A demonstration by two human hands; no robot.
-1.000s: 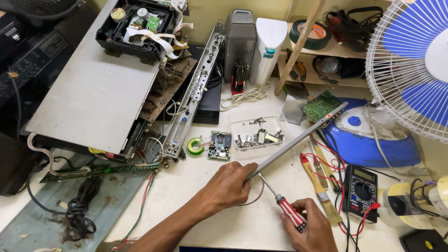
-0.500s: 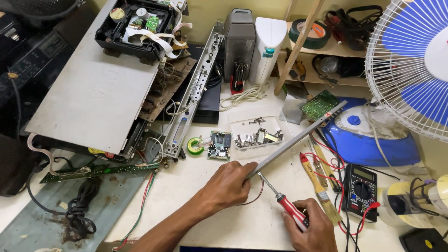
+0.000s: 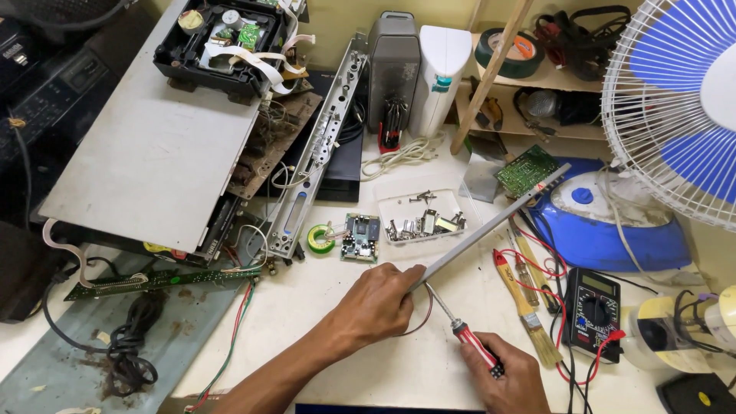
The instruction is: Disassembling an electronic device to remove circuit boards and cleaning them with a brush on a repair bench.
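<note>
Grey metal strip point(image 3: 491, 224), long and flat, in left hand point(image 3: 379, 303).

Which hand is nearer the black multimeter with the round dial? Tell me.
Right. The right hand, holding a red-handled screwdriver, sits just left of the multimeter; the left hand, gripping a long grey metal bar, is farther left.

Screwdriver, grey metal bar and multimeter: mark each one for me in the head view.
screwdriver point(image 3: 469, 343), head view, on the red handle just above the right hand.
grey metal bar point(image 3: 498, 224), head view, mid-length on its flat face.
multimeter point(image 3: 596, 313), head view, on the round dial.
</note>
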